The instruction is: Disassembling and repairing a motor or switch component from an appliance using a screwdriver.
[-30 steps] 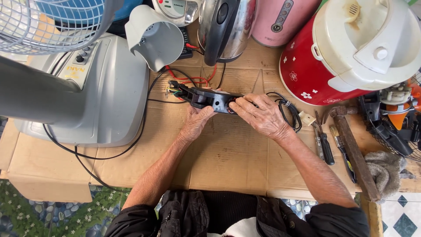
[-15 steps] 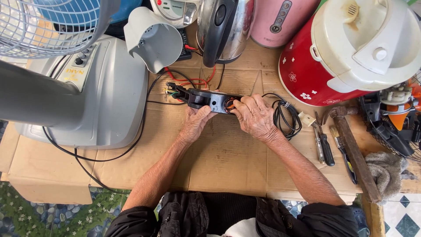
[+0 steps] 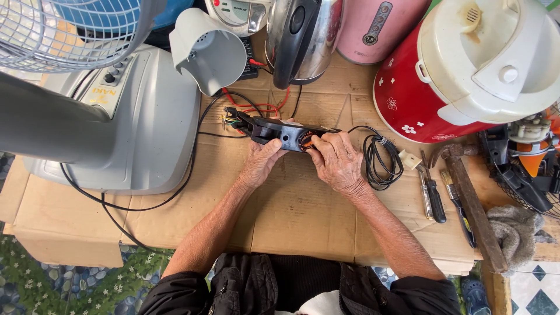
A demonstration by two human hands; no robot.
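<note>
around: grey plastic fan base (image 3: 125, 116) left, steel kettle (image 3: 300, 38) behind, red floral rice cooker (image 3: 461, 70) right, coiled black cord (image 3: 382, 160) beside.
part: long black plastic switch housing (image 3: 280, 131) on brown cardboard sheet (image 3: 291, 210), red wires (image 3: 262, 108) trailing.
hands: left hand (image 3: 259, 163) and right hand (image 3: 338, 163) both clamped on the housing.

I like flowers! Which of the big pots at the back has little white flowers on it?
The red rice cooker with the cream lid, on the right. The pink appliance and the shiny steel kettle beside it are plain, without flowers.

Fan base (image 3: 146, 116) left, cooker (image 3: 466, 76) right, kettle (image 3: 303, 41) behind, handle part (image 3: 280, 133) between on cardboard (image 3: 291, 216)
</note>
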